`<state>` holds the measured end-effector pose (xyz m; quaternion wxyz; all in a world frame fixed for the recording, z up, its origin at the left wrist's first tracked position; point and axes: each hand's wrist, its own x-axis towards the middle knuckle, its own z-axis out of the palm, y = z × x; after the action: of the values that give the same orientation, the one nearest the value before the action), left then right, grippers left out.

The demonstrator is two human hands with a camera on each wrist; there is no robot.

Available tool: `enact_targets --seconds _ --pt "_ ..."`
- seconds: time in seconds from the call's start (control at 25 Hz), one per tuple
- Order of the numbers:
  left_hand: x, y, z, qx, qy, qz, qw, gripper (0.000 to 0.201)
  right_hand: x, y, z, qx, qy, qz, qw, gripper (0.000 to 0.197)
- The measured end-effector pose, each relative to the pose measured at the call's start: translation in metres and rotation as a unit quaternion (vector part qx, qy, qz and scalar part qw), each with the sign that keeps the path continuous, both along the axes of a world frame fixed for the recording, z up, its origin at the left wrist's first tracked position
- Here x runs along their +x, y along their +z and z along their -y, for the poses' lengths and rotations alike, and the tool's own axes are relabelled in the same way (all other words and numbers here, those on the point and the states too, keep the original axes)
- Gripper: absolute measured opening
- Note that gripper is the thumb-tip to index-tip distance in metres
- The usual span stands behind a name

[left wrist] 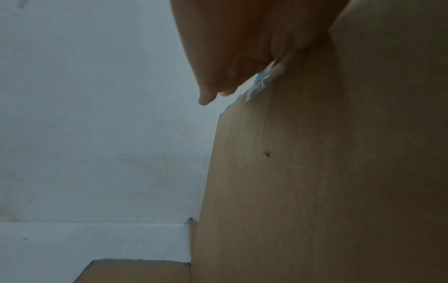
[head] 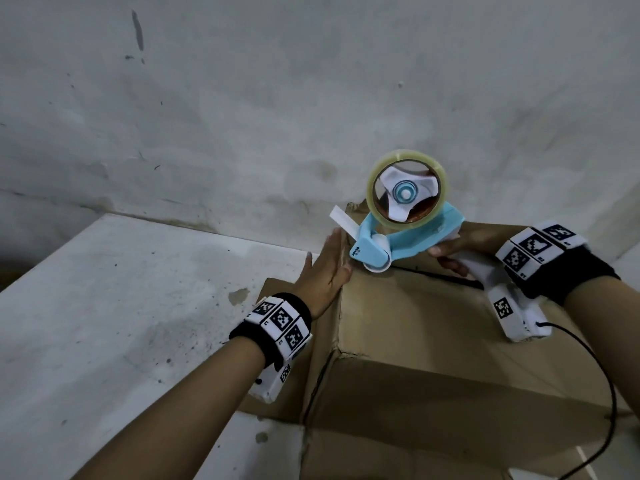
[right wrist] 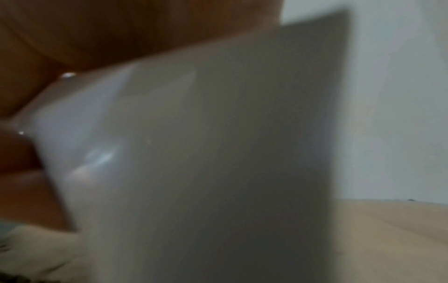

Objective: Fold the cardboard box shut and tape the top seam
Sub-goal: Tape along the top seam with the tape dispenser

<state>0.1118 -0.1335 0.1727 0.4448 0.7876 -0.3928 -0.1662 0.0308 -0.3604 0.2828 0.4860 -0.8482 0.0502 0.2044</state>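
A brown cardboard box (head: 408,323) stands in front of me with its top flaps folded down and a dark seam (head: 436,276) across the top. My right hand (head: 450,252) grips the white handle of a light-blue tape dispenser (head: 398,244) carrying a clear tape roll (head: 406,188), its roller end resting at the seam's left end. My left hand (head: 323,271) lies flat with straight fingers against the box's left side near the top edge. In the left wrist view the fingers (left wrist: 232,57) press the box wall (left wrist: 327,172). The right wrist view is filled by the blurred white handle (right wrist: 194,153).
The box stands on a grey concrete floor (head: 121,323) close to a stained grey wall (head: 277,98). A lower flap (head: 270,410) sticks out at the box's left base. A black cable (head: 602,375) trails from my right wrist camera over the box.
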Motion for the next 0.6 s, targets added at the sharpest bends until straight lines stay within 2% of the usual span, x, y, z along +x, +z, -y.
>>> enact_targets --seconds 0.04,0.12,0.2,0.32,0.44,0.52,0.6 --pt "-0.002 0.003 -0.001 -0.033 -0.016 0.004 0.999 0.054 0.0 0.001 0.0 -0.008 -0.001 0.004 1.0 0.054" --pt "-0.003 0.011 -0.005 -0.081 -0.062 -0.059 0.993 0.053 0.003 0.002 0.0 -0.027 -0.004 0.01 1.0 0.07" --pt "0.002 0.018 -0.01 -0.062 -0.107 -0.102 0.987 0.054 0.004 0.001 0.001 -0.036 -0.007 0.008 0.999 0.076" --pt "0.008 0.023 -0.012 -0.016 -0.134 -0.041 0.99 0.059 0.005 -0.001 0.004 -0.031 -0.014 0.005 0.999 0.074" --pt "0.003 0.024 0.001 -0.004 -0.096 0.014 0.995 0.07 0.004 -0.002 0.005 -0.033 -0.024 0.002 0.999 0.074" --pt "-0.001 0.027 0.009 0.092 -0.062 0.054 0.992 0.068 0.004 -0.002 0.004 -0.041 -0.033 0.011 0.999 0.066" --pt "-0.006 0.028 0.012 0.195 -0.038 0.105 0.975 0.065 0.004 -0.002 0.002 -0.04 -0.038 0.022 0.998 0.047"
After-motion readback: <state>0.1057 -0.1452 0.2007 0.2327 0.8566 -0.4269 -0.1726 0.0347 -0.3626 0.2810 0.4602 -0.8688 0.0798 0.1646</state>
